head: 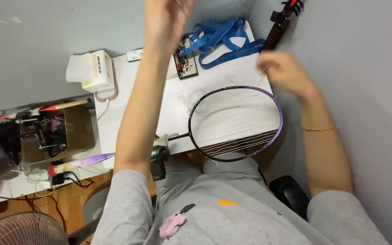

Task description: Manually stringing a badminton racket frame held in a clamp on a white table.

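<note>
Head view is showing the left hand (pixel 166 18) rising above the purple-and-black badminton racket frame (pixel 235 123), which is lying on the white tabletop (pixel 137 90); its grip cannot be told. The right hand (pixel 283 71), blurred, is hovering at the frame's upper right rim, fingers seemingly pinched together.

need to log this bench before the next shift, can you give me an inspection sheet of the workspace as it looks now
surface: white table, partly covered.
job's things: purple and black racket frame lies on the table, only a few strings across its lower part; loose thin string beside it.
clutter: tissue box, blue straps, small tray of parts, open cardboard box with tools.
grippers: left hand raised above the table, blurred; right hand above the frame's upper right rim; grip on string cannot be told.
cables: black cables on the wooden floor.
surroundings: grey walls, fan, black chair arm.
</note>
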